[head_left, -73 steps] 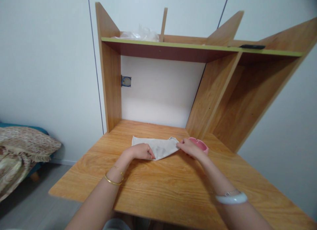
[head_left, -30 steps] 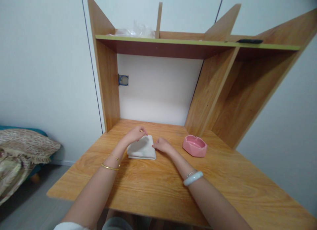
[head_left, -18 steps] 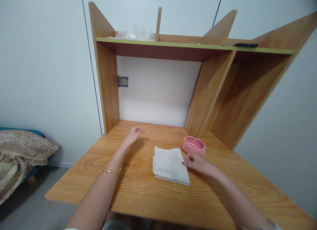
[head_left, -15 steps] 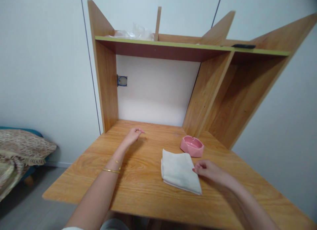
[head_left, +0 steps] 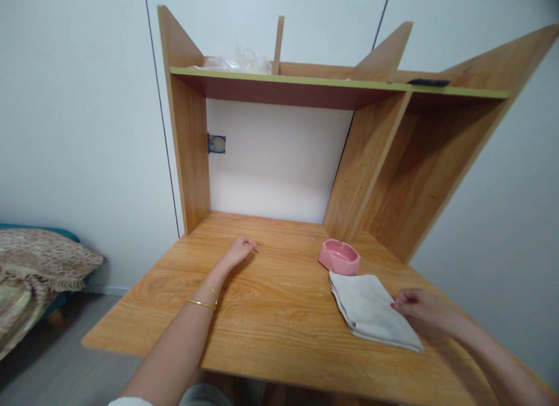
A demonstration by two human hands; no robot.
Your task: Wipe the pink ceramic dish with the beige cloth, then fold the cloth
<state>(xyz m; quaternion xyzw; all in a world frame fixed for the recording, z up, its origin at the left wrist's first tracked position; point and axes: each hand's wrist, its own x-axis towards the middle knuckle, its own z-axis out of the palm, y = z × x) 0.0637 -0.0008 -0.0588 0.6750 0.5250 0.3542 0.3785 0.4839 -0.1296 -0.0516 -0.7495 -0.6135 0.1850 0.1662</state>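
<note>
A folded white cloth (head_left: pixel 371 311) lies on the wooden desk (head_left: pixel 279 324), right of centre, just in front of a pink ashtray (head_left: pixel 339 256). My right hand (head_left: pixel 421 306) rests at the cloth's right edge with its fingers curled onto it. My left hand (head_left: pixel 239 250) lies on the bare desk top further left, fingers loosely curled, holding nothing. A gold bangle sits on my left wrist.
The desk has a hutch with upright side panels (head_left: pixel 187 132) and a shelf (head_left: pixel 332 83) above. Crumpled clear plastic (head_left: pixel 238 59) and a dark flat object (head_left: pixel 427 82) lie on the shelf. A bed with a patterned blanket (head_left: pixel 35 266) is at the far left.
The cloth was folded with both hands, then my right hand slid it across the desk to the right, past the ashtray. My left hand let go and stayed on the desk.
</note>
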